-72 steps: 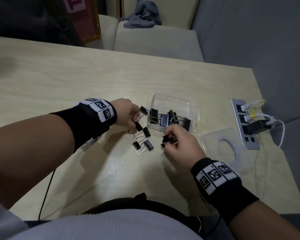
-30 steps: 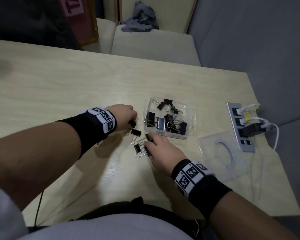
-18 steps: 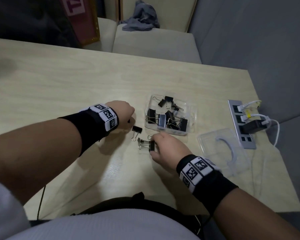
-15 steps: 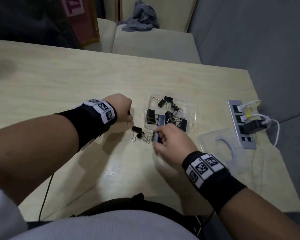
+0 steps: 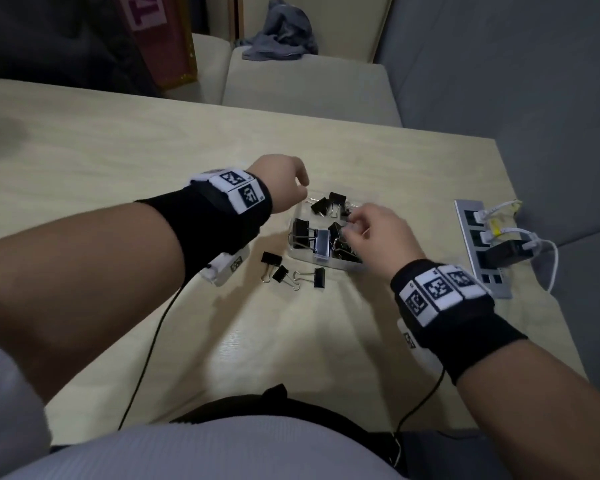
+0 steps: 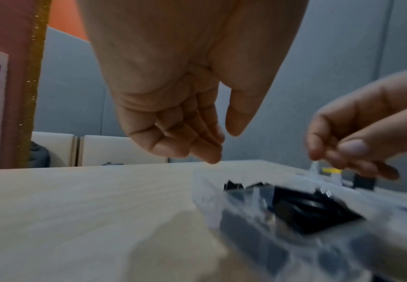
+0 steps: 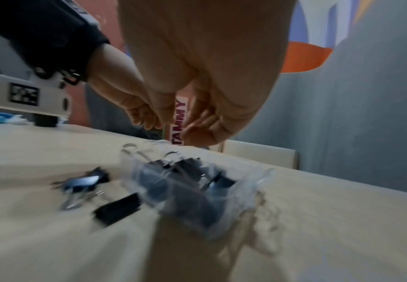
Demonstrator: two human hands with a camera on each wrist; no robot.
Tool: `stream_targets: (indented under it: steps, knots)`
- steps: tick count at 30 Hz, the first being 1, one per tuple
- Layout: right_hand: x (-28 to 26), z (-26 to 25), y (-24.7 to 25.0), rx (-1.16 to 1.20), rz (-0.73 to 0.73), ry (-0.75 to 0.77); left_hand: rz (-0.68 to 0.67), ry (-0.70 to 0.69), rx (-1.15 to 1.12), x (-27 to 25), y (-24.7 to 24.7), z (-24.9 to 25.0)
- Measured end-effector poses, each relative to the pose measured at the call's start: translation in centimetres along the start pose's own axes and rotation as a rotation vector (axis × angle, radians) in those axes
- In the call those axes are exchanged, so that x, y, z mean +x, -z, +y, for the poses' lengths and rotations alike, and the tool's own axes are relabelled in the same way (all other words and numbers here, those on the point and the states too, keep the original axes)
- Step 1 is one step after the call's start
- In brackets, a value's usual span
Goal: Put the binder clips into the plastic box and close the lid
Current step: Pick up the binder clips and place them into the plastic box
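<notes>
The clear plastic box stands open on the table with several black binder clips in it. Three more clips lie on the table just in front of its left corner. My left hand hovers over the box's far left corner. In the left wrist view the left hand has loosely curled fingers and holds nothing. My right hand hangs over the middle of the box. The right hand shows an empty gap between thumb and fingers. My right wrist hides the lid.
A grey power strip with white cables and a black plug lies right of the box, near the table's right edge. Black cables run off the near edge by my body. Beige seat cushions stand beyond the far edge.
Both hands have lifted from the loose clips to above the box. The right hand pinched a clip half a second ago; now its fingers show nothing.
</notes>
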State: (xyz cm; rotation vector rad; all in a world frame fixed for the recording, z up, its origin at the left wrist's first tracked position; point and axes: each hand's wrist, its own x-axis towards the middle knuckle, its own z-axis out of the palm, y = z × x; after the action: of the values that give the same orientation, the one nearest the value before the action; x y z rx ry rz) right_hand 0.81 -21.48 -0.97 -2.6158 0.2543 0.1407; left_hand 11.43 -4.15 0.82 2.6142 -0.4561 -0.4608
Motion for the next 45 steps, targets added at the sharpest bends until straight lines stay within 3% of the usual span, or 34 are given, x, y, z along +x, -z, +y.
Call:
stream_targets:
  steps: [4,9,15,18,21,25,29,32,36,39,45]
  knots:
    - [-3.5,-0.7,-3.3,-0.184,-0.202,0.274,-0.14,-0.01,0.253,-2.7,-1.6,-2.4]
    - [-5.5,-0.2,-6.8,-0.38,-0.363,0.29,-0.27,0.026,0.301,-5.1,-4.0,-4.8]
    - [-5.8,-0.7,-8.0,-0.343,-0.276,0.224,-0.295,-0.081,0.411,-5.9,-5.9,-4.1]
    - [-6.0,-0.4,-7.8,-0.302,-0.261,0.172,-0.271,-0.095,0.435,-6.0,-6.8,-3.8]
    - [-6.2,-0.4,-6.8,-0.246,-0.234,0.212,-0.294,-0.075,0.4,-5.7,-7.0,-3.7]
    - [-5.4,-1.2,-4.1,-0.124,-0.071,0.255,-0.364,-0.043,0.356,-5.1,-6.7,-3.8]
    - [-1.7,-1.4,-1.4,0.026,0.108,0.065,-0.392,-0.048,0.38,-5.1,-7.0,-4.4]
    - [0.3,-1.2,0.1,0.035,0.083,-0.091,-0.403,-0.056,0.408,-5.1,-7.1,-4.4]
    - [0.5,0.0,-0.6,-0.053,0.018,-0.16,-0.41,-0.075,0.437,-5.0,-7.0,-4.7]
    - [-0.4,1.1,-2.0,-0.175,-0.104,-0.165,-0.403,-0.091,0.462,-5.0,-7.1,-5.0]
    - [-1.5,1.4,-2.6,-0.239,-0.104,-0.103,-0.354,-0.065,0.422,-5.3,-6.9,-4.9]
